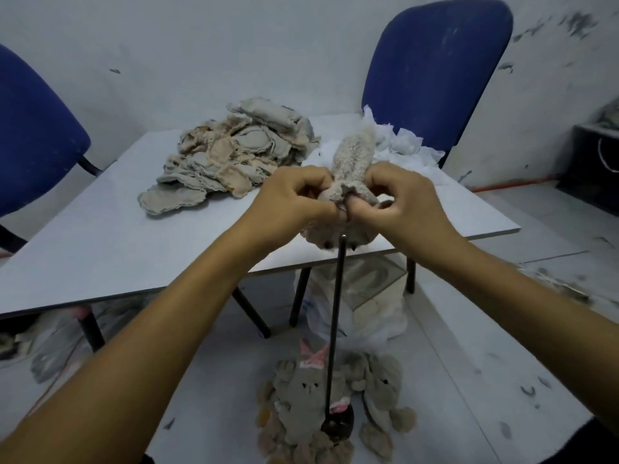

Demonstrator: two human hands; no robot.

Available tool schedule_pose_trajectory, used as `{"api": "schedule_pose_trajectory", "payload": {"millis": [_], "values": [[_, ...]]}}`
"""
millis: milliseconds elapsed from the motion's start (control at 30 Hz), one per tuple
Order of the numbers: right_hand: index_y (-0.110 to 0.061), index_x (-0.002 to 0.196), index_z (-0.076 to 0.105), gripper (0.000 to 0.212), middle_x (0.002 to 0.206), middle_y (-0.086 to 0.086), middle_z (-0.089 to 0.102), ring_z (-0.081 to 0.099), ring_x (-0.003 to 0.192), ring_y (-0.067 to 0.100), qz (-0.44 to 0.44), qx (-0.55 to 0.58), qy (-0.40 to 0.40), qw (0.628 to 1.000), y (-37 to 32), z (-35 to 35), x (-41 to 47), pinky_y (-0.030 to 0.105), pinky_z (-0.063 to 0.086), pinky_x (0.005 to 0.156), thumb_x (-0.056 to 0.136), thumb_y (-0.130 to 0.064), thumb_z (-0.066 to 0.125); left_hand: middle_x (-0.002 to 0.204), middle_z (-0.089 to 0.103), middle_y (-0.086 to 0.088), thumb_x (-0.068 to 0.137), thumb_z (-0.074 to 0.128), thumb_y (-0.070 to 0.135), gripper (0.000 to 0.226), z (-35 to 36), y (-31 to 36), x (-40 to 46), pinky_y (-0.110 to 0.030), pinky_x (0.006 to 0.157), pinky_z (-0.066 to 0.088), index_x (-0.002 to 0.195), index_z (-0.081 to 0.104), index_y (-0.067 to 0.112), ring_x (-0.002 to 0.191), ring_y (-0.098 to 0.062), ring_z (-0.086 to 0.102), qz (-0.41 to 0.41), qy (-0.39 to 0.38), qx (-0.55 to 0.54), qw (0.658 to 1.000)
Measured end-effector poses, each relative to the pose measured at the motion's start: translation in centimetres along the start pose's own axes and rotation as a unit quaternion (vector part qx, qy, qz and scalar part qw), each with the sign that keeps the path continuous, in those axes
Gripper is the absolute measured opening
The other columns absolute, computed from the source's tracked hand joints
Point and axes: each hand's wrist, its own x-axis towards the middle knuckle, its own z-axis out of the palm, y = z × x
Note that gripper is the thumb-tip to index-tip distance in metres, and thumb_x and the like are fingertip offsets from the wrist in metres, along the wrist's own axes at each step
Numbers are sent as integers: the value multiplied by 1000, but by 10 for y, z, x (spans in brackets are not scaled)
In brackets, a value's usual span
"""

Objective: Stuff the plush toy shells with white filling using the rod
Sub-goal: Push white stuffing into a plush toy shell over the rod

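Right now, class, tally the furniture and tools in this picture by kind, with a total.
Blue chairs: 2
White table: 1
Upright dark rod: 1
Total: 4

The left hand and right hand pinch a plush shell above the rod's tip.

Two bare forearms enter from the lower corners of the frame — one from the lower left, one from the lower right — and narrow toward the middle. No sleeve shows on either arm along its visible length. The left hand and right hand are bare too — no glove, ring, watch or band on the wrists. Fingernails are too small to make out.
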Motion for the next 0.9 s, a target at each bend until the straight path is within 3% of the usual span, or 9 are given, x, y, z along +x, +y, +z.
{"api": "schedule_pose_trajectory", "payload": {"millis": [67,133,267,367,467,633,767,833,900], "values": [[-2,87,63,29,83,10,62,59,79,22,55,66,-104,991,7,-7,6,39,49,71,88,-29,73,64,54,-5,63,74,10,15,-5,-6,5,-29,56,36,64,59,11,63,-21,49,-52,-13,-71,996],[-8,89,64,31,85,4,65,63,81,19,58,47,-137,988,14,-6,7,41,52,72,86,-36,75,60,53,0,67,73,12,16,-4,-13,5,-27,54,35,60,58,14,60,-19,49,-68,1,-77,995],[-8,74,59,33,67,2,57,50,60,8,42,15,-57,997,19,17,6,34,41,57,83,-38,67,55,50,12,75,63,22,20,5,-22,6,-25,54,36,59,52,19,54,-7,46,-36,61,7,997],[-12,68,56,31,63,0,55,47,59,6,59,31,-53,996,22,24,11,32,39,56,83,-38,64,58,48,13,77,60,21,20,-4,-24,3,-22,54,33,60,53,26,56,-6,44,-35,26,-9,999],[-18,60,48,27,57,-6,47,41,57,5,71,12,-36,997,30,23,15,30,34,56,77,-34,61,65,52,7,75,56,17,5,-8,-25,-4,-29,58,35,71,60,17,60,-12,45,-40,-41,-24,998],[-5,70,57,15,64,7,57,50,64,21,82,-59,3,995,30,40,7,39,38,60,79,-16,63,67,50,6,81,63,23,19,8,-25,-13,-29,62,36,71,54,10,63,-6,43,51,-16,177,983],[-3,82,56,18,79,9,56,53,72,20,-4,68,-66,995,19,19,5,36,45,64,86,-18,65,69,49,2,76,63,12,14,-5,-21,-19,-22,57,34,68,52,9,61,-7,42,94,63,170,979],[0,84,58,21,84,10,55,52,75,23,-115,10,-46,992,19,8,-3,31,46,64,87,-21,60,71,45,5,75,63,8,13,-4,-16,-24,-16,59,30,69,52,11,61,-5,40,171,73,224,957],[7,86,61,26,88,19,57,54,78,32,-202,-62,-20,977,23,4,-15,41,46,65,85,-18,56,77,45,10,76,61,5,13,2,-13,-29,-12,61,31,73,54,15,64,-2,40,241,51,237,940]]}}
